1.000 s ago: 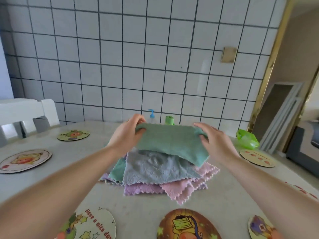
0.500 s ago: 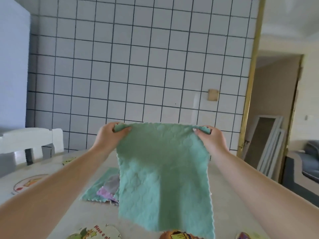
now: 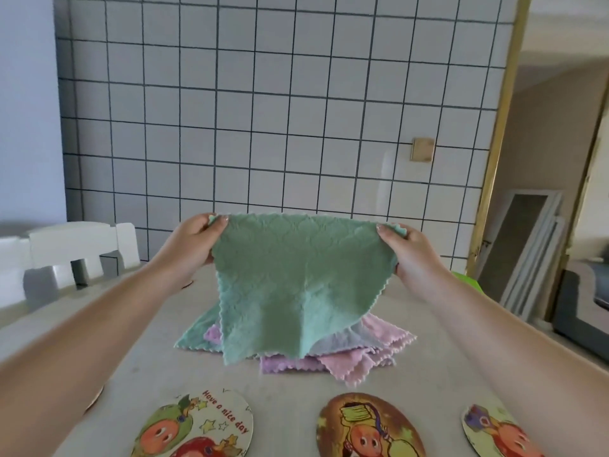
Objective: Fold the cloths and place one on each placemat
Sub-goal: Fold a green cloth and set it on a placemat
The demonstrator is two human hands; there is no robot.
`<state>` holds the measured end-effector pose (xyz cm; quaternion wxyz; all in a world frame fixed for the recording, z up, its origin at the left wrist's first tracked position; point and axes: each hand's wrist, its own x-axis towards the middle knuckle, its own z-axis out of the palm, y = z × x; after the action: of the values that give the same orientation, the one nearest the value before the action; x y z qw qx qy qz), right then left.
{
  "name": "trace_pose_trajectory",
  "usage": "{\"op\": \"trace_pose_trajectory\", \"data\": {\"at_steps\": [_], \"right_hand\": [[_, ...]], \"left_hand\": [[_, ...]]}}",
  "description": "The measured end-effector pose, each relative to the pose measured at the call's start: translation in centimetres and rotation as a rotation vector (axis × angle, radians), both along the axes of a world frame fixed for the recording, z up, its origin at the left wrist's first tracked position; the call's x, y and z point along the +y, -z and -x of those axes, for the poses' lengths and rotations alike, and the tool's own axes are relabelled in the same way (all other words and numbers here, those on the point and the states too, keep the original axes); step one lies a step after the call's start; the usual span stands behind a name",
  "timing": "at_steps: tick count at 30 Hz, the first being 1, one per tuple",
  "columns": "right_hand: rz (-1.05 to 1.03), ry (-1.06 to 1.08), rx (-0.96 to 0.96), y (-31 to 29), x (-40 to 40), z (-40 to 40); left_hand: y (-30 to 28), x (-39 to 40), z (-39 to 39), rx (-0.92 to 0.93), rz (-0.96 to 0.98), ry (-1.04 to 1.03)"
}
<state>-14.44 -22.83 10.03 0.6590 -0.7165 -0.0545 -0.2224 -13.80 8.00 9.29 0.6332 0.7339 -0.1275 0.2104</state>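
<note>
A green cloth (image 3: 296,278) hangs spread between my hands above the table. My left hand (image 3: 194,242) pinches its top left corner and my right hand (image 3: 412,255) pinches its top right corner. Its lower edge drapes onto a pile of cloths (image 3: 359,351) in pink, purple, pale blue and green on the table's middle. Three round placemats lie along the near edge: a white one with "Have a nice day" (image 3: 197,427), a brown one (image 3: 369,427) and one at the right (image 3: 494,433).
The grey table (image 3: 290,387) runs back to a tiled wall. A white chair (image 3: 69,252) stands at the left side. A green object (image 3: 468,282) peeks out behind my right forearm. A doorway opens at the right.
I lifted the green cloth off the pile and opened it out. Since half a second ago it has come lower, so its bottom edge rests on the pile. The view has tipped down.
</note>
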Motion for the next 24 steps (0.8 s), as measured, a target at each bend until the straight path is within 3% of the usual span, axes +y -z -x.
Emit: {"op": "trace_pose_trajectory", "data": {"at_steps": [3,7,14,18,21,24], "right_hand": [[0.206,0.011,0.019,2.1,-0.7,2.1],[0.428,-0.04,0.135,7.2,-0.9,6.2],[0.303,-0.205,0.55,15.8,-2.0,11.6],[0.25,-0.267,0.668,18.2,-2.7,12.3],[0.32,-0.263,0.693,18.6,-2.9,11.9],[0.369,-0.216,0.673,18.2,-2.6,10.6]], "left_hand": [[1.5,0.3,1.9,0.011,-0.107,-0.003],[5.9,1.3,5.1,0.169,-0.269,0.044],[14.6,1.0,10.8,0.542,-0.182,0.18],[17.4,1.3,11.9,0.753,-0.151,0.21],[18.1,1.5,11.2,0.738,-0.241,0.193],[18.3,1.6,9.4,0.588,-0.447,0.162]]}}
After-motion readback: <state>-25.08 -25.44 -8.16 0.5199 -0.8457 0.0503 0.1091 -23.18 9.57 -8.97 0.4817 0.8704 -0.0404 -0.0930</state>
